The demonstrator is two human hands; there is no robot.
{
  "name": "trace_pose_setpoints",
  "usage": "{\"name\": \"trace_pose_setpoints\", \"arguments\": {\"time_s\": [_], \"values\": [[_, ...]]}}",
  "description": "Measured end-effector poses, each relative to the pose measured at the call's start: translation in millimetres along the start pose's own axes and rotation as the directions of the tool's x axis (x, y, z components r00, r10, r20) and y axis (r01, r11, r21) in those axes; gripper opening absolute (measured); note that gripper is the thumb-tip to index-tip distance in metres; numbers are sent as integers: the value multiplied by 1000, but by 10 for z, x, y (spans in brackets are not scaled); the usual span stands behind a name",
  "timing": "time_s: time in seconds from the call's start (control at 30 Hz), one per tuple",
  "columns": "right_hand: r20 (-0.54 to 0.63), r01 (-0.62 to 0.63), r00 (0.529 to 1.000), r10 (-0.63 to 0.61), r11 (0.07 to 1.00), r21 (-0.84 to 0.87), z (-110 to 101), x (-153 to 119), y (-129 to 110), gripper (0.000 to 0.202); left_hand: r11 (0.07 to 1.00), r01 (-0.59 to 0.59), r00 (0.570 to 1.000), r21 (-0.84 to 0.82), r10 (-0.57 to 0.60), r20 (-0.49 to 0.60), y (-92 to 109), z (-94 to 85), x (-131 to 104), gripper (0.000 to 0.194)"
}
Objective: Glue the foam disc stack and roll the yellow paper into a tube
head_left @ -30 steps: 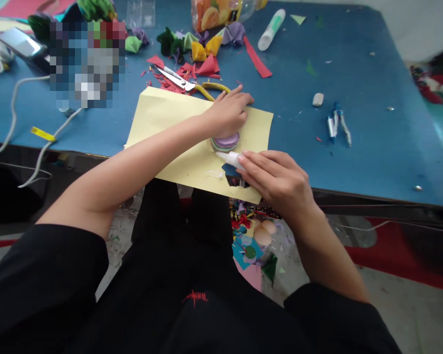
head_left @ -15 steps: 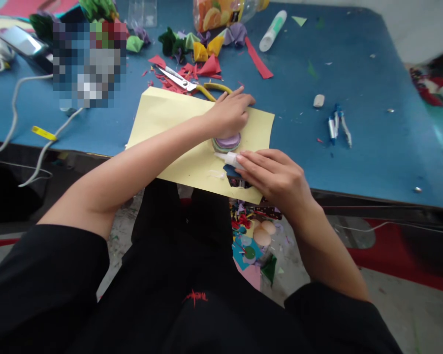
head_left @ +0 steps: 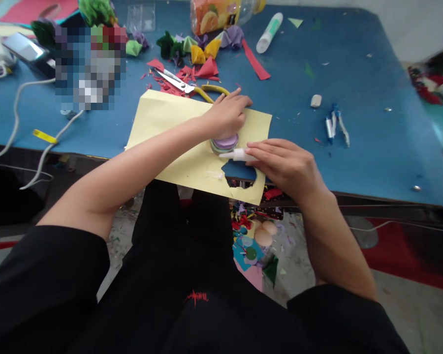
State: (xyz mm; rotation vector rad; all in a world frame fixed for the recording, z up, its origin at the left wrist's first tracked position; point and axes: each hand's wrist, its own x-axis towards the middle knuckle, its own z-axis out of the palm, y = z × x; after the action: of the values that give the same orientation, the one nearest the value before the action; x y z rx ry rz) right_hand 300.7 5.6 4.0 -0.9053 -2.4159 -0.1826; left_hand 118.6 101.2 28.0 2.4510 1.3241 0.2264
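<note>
My left hand (head_left: 227,115) lies palm down across a yellow sheet of paper (head_left: 170,115), its outer fingers stretched and slightly apart near the sheet's far edge. It partly covers a round stack of purple and green paper layers (head_left: 225,142); how the thumb meets the stack is hidden. In my right hand (head_left: 286,164) is a white glue bottle (head_left: 239,155), its pointed nozzle at the near rim of the stack. A small clear glue cap (head_left: 220,176) sits on the sheet, beside a ragged hole through which the blue table (head_left: 354,167) shows.
Yellow-handled scissors (head_left: 180,83) lie beyond the sheet among red paper scraps (head_left: 207,69). A glue stick (head_left: 269,33), an eraser (head_left: 316,101) and a drawing compass (head_left: 335,124) are to the right. A juice bottle (head_left: 221,14) and folded paper flowers (head_left: 197,54) stand farther back.
My right hand has shifted slightly right and up with the glue bottle, uncovering more of the hole in the sheet. My left hand stays on the sheet.
</note>
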Motion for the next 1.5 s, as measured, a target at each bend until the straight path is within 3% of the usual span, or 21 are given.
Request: {"name": "trace_pose_setpoints", "arguments": {"time_s": [0.3,0.43,0.6,1.0,1.13,1.23,1.3,1.37,1.43,1.5], "values": [[-46,11,999,-8,997,70,32,4,87,27,1000,-2,1000,-3,2,-5,-10,35,44,51],[-133,20,991,-9,997,80,36,20,121,23,1000,-18,1000,-22,18,-11,-25,43,51,49],[-40,-42,998,46,995,86,27,30,170,23,1000,-2,1000,-27,2,-11,-45,72,60,49],[-90,-134,985,146,982,131,44,81,304,25,999,-30,996,-37,27,-85,-84,155,99,50],[29,-124,992,121,979,163,65,89,371,32,991,-27,991,-128,9,-135,-153,164,210,42],[17,-142,990,142,966,215,75,72,370,31,966,-60,975,-253,2,-223,-167,54,217,36],[9,-152,988,154,962,227,70,61,357,28,957,-172,934,-235,83,-346,-93,-30,36,35],[14,-148,989,149,963,225,59,53,343,26,941,-325,869,-91,259,-422,48,-47,-325,29],[29,-137,991,134,963,230,42,52,331,26,878,-467,814,100,471,-340,204,32,-779,24],[53,-124,992,114,963,240,23,58,317,26,742,-589,728,321,659,-187,312,172,-1183,28]]}}
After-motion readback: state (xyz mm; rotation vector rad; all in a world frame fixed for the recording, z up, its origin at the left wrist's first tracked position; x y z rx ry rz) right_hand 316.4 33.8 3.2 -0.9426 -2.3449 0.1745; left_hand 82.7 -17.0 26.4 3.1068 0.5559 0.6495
